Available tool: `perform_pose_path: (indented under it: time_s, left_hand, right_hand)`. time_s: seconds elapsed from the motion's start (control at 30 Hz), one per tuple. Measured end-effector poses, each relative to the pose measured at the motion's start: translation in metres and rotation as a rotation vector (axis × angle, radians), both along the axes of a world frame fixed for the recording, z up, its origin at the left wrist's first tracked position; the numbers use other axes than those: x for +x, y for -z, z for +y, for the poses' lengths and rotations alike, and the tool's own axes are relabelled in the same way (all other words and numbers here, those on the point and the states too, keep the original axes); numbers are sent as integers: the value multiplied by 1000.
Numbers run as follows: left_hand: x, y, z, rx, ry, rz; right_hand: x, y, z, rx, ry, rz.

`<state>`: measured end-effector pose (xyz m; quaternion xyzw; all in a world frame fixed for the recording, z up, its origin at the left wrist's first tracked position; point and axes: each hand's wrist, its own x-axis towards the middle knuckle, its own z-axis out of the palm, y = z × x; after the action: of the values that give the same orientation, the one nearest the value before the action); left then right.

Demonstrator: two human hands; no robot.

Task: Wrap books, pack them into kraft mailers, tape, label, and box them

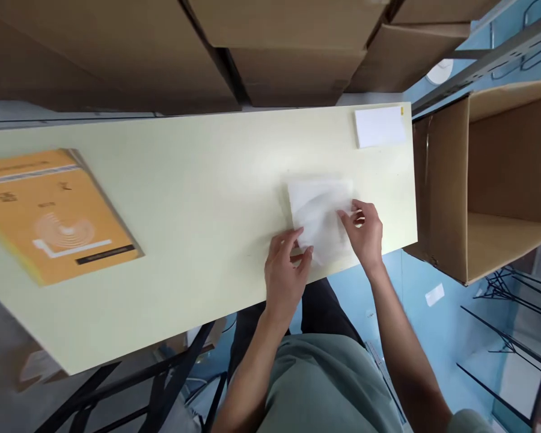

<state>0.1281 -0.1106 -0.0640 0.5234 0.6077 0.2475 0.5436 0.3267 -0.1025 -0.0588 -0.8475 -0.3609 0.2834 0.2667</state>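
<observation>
A thin white sheet or pouch (pixel 322 216), slightly translucent, lies near the front edge of the pale table, towards its right end. My left hand (pixel 288 267) is at the sheet's lower left corner, thumb and fingers curved and apart, the fingertips touching its edge. On the sheet's right side, my right hand (pixel 364 231) has its thumb and index finger bent towards each other at the edge. Whether that hand pinches the sheet is hard to make out.
Orange printed packets (pixel 67 216) lie stacked on the table (pixel 198 198) at the left. White cards (pixel 379 127) sit at the back right corner. Large cardboard boxes (pixel 297 72) line the back; an open carton (pixel 442 186) stands beyond the right edge.
</observation>
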Motion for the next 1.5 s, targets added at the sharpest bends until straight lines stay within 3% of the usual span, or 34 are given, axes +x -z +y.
perform_pose_path:
  time_s: [0.13,0.27,0.4,0.5,0.57,0.67,0.8,0.97,1.1,1.17,1.23,1.33,1.5]
  left_hand:
    - [25,-1,-8,37,19,142]
    - [25,-13,-5,138,45,250]
    - [7,-40,7,20,-51,-66]
    - [-10,-51,17,-134,-198,-244]
    - [-21,-48,23,-176,-312,-173]
    - [-38,-32,30,-162,-393,33]
    - [-62,-9,32,-70,-317,326]
    - [-87,11,27,86,-241,499]
    - [-78,10,22,260,-270,511]
    - [-62,7,22,336,-182,406]
    - [-44,7,24,340,-12,249]
    - [-32,20,32,309,117,143]
    - [-48,52,41,318,113,145]
  right_hand:
    - [17,-1,-3,2,-15,22]
    - [6,-31,-1,49,-61,69]
    - [-27,-74,7,81,-235,194]
    - [-54,-85,12,103,-445,337]
    - [-65,-78,14,103,-537,320]
    - [-66,-54,14,72,-585,76]
    - [-52,-12,13,-9,-649,-258]
    - [-39,26,12,-119,-716,-428]
    - [-45,25,15,-135,-700,-435]
    - [-53,20,16,-119,-687,-424]
    - [-63,19,16,-105,-700,-418]
    - [-73,25,13,-129,-745,-446]
    - [-74,41,8,-163,-747,-514]
